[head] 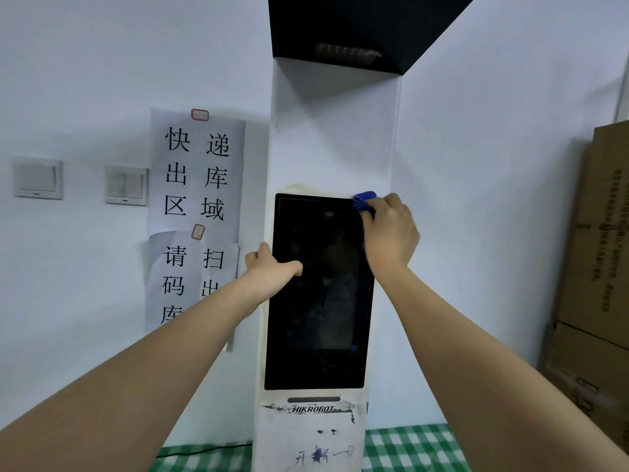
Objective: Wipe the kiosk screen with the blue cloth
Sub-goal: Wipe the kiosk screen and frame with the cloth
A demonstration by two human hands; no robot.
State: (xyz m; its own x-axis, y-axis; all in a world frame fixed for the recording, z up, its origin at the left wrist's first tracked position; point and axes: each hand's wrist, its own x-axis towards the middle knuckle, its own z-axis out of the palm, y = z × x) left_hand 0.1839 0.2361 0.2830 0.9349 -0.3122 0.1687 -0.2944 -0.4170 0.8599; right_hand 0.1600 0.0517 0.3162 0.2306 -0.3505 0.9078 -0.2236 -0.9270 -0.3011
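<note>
Two bare forearms reach up from the lower corners toward a white kiosk (311, 434) standing against a pale wall; its tall dark screen (318, 294) is unlit. Below the screen the casing carries the printed brand "HIKROBOT" across a scuffed, peeling strip; lower down there are hand-drawn marks and an arrow, too smudged to read.

The person's right hand (391, 229) is at the screen's upper right corner, fingers curled around a bunched blue cloth (365, 201) and pressing it to the corner of the screen; only a small fold of the cloth shows above the knuckles. The left hand (272, 265) grips the kiosk's left edge about a third of the way down the screen; its thumb lies across the glass and the fingers wrap behind the casing.

On the wall left of the kiosk hang two paper sheets held with red-edged tape; the upper sign (197, 172) reads "快递出库区域"; the lower sign (190, 281) begins "请扫码出库", partly hidden by the left forearm. Further left are two white wall switches (126, 185). At the right edge stand stacked cardboard boxes (595, 267) with printing too blurred to read. A green-and-white checked cloth (408, 447) covers the surface at the kiosk's base; a black panel (340, 25) sits overhead.
</note>
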